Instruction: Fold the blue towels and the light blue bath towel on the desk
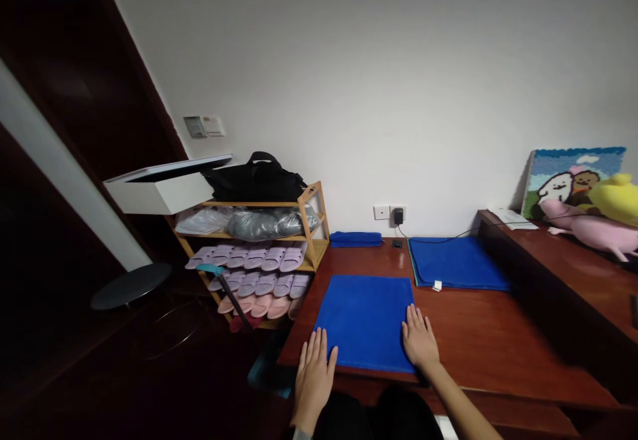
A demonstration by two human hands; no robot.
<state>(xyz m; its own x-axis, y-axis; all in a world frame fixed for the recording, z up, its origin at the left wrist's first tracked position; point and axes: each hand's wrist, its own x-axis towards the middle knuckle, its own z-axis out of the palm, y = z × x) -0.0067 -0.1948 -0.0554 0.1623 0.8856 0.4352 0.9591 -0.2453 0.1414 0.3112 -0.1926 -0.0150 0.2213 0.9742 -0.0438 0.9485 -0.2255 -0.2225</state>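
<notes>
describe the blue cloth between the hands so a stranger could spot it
Find the glossy reddish-brown wooden table against the white wall. At its near edge lies a flat, squarish bright-blue cloth. The left hand and right hand rest at its sides; the narrow blue cloth bundle and white-tagged blue cloth lie beyond, untouched.

Your right forearm (461, 393) runs off the bottom edge, the yellow plush (615, 199) gets chopped at the right, and that white tag (437, 286) is way too tiny to read.
</notes>
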